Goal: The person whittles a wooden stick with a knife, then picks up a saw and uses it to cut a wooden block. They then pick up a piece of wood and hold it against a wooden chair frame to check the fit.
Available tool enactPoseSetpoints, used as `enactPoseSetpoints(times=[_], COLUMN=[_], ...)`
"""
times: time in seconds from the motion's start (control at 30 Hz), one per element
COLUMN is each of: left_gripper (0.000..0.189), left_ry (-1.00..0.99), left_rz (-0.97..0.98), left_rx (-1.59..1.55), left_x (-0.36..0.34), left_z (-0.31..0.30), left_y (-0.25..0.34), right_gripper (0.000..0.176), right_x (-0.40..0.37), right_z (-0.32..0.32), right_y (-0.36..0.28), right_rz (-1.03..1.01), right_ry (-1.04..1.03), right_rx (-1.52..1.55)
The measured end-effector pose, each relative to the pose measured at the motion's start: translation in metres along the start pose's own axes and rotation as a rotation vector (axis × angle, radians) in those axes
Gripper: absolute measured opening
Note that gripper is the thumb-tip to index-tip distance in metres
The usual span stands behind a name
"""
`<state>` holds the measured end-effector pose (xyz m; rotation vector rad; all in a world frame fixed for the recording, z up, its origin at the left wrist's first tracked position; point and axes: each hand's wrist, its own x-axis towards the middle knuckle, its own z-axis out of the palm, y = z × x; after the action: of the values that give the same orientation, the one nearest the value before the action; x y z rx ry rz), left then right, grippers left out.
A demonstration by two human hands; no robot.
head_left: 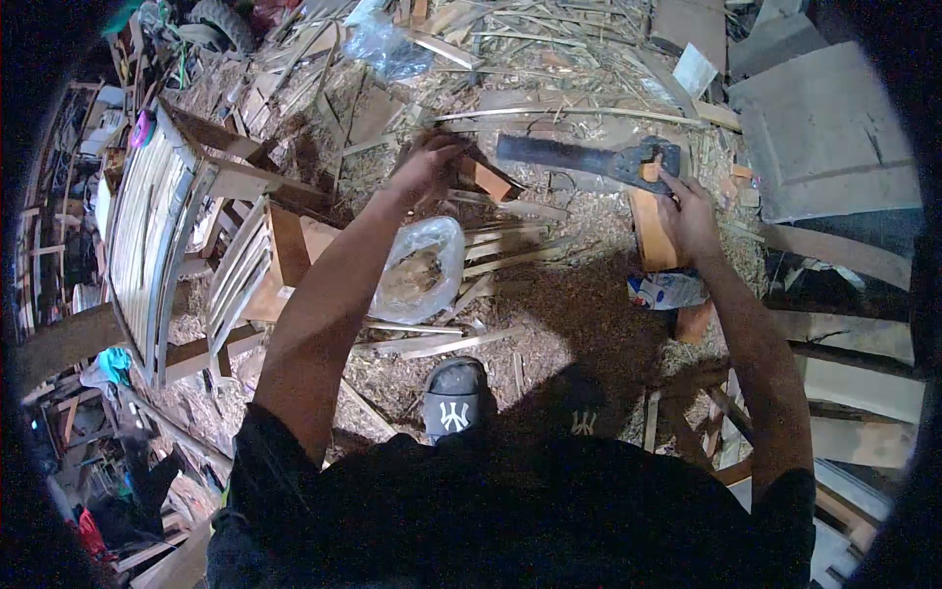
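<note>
A handsaw (564, 154) with a dark, wide blade lies crosswise in front of me, its blade pointing left. My right hand (690, 218) is closed around its handle (653, 165) at the right end. To the left of the blade tip, my left hand (429, 169) has its fingers curled at the near end of a short wooden block (488, 180) with an orange-brown face. Shadow partly hides those fingertips. The blade and the block are apart. Beneath my right wrist stands an orange-brown board (655, 231), with a printed packet (667, 291) against it.
A clear plastic bag (422, 270) sits on the shavings-covered floor between my arms. Slatted wooden frames (147, 236) stand at the left. Large boards (819, 128) lean at the right. Thin offcuts (549, 39) litter the back. My shoe (456, 398) shows below.
</note>
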<state>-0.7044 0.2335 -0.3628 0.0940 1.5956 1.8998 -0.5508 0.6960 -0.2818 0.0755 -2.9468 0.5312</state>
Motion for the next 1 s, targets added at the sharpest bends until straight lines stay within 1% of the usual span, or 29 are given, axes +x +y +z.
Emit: enactPoseSetpoints(times=[0.03, 0.07, 0.13, 0.17, 0.2, 0.23, 0.27, 0.33, 0.37, 0.4, 0.43, 0.47, 0.53, 0.57, 0.6, 0.67, 0.73, 0.77, 0.8, 0.83, 0.87, 0.9, 0.93, 0.97, 1.0], left_gripper=[0.047, 0.044, 0.040, 0.038, 0.037, 0.036, 0.033, 0.031, 0.030, 0.030, 0.028, 0.028, 0.047, 0.045, 0.045, 0.042, 0.044, 0.043, 0.043, 0.043, 0.040, 0.038, 0.035, 0.034, 0.034], left_ry=[0.009, 0.000, -0.016, -0.005, -0.001, 0.004, 0.067, 0.133, 0.158, 0.184, 0.177, 0.181, 0.089, 0.123, 0.124, 0.132, 0.173, 0.173, 0.173, 0.174, 0.207, 0.240, 0.275, 0.285, 0.288], left_rz=[0.040, 0.044, 0.056, 0.108, 0.139, 0.170, 0.137, 0.112, 0.150, 0.188, 0.094, 0.106, 0.257, 0.326, 0.339, 0.606, 0.663, 0.665, 0.667, 0.677, 0.762, 0.839, 0.917, 0.973, 0.982], left_rx=[0.202, 0.317, 0.548, 0.575, 0.591, 0.608, 0.906, 1.204, 1.335, 1.464, 1.497, 1.496, 1.694, 1.540, 1.547, 1.529, 1.552, 1.508, 1.465, 1.475, 1.498, 1.510, 1.520, 1.489, 1.492], left_x=[0.009, 0.009, 0.008, 0.010, 0.010, 0.006, -0.024, -0.055, -0.060, -0.065, -0.068, -0.075, -0.091, -0.092, -0.094, -0.102, -0.105, -0.105, -0.105, -0.107, -0.109, -0.111, -0.114, -0.116, -0.118], left_z=[-0.012, -0.019, -0.031, -0.035, -0.038, -0.033, -0.001, 0.037, 0.045, 0.053, 0.058, 0.066, 0.078, 0.082, 0.085, 0.100, 0.112, 0.116, 0.117, 0.119, 0.124, 0.129, 0.135, 0.145, 0.154], left_y=[-0.018, -0.021, -0.026, -0.026, -0.027, -0.017, 0.018, 0.049, 0.052, 0.057, 0.061, 0.068, 0.082, 0.083, 0.084, 0.096, 0.105, 0.109, 0.114, 0.120, 0.131, 0.137, 0.143, 0.151, 0.159], right_gripper=[0.047, 0.047, 0.050, 0.050, 0.051, 0.052, 0.052, 0.054, 0.054, 0.047, 0.042, 0.039, 0.040, 0.040, 0.036, 0.034, 0.041, 0.040, 0.040, 0.040, 0.039, 0.038, 0.038, 0.036, 0.034], right_x=[0.001, 0.003, 0.004, 0.002, 0.000, 0.000, 0.001, 0.002, 0.004, 0.006, 0.009, 0.013, 0.016, 0.018, 0.020, 0.022, 0.021, 0.019, 0.020, 0.021, 0.025, 0.019, 0.020, 0.021, 0.022], right_z=[-0.006, -0.009, -0.014, -0.016, -0.017, -0.018, -0.019, -0.022, -0.023, -0.023, -0.022, -0.023, -0.005, -0.003, -0.001, -0.007, -0.014, -0.012, -0.016, -0.018, -0.042, -0.067, -0.068, -0.068, -0.067], right_y=[-0.006, -0.009, -0.015, -0.021, -0.027, -0.034, -0.039, -0.052, -0.063, -0.076, -0.089, -0.100, -0.115, -0.125, -0.137, -0.149, -0.156, -0.149, -0.142, -0.134, -0.148, -0.161, -0.157, -0.152, -0.147], right_rz=[0.011, 0.007, 0.027, 0.027, 0.051, 0.077, 0.079, -0.104, -0.103, -0.033, 0.035, 0.101, -0.083, -0.086, 0.081, 0.245, 0.310, 0.272, 0.262, 0.300, 0.335, 0.561, 0.555, 0.527, 0.498], right_ry=[-0.017, -0.016, -0.096, -0.094, -0.042, 0.012, 0.020, 0.164, 0.172, 0.063, -0.045, -0.153, -0.128, -0.115, -0.176, -0.222, -0.329, -0.275, -0.264, -0.174, -0.076, -0.168, -0.158, -0.229, -0.301], right_rx=[0.013, 0.012, 0.059, 0.059, -0.009, -0.077, -0.079, 0.043, 0.038, 0.194, 0.348, 0.501, 0.601, 0.596, 0.723, 0.853, 1.106, 1.056, 1.062, 1.089, 1.115, 1.367, 1.368, 1.359, 1.349])
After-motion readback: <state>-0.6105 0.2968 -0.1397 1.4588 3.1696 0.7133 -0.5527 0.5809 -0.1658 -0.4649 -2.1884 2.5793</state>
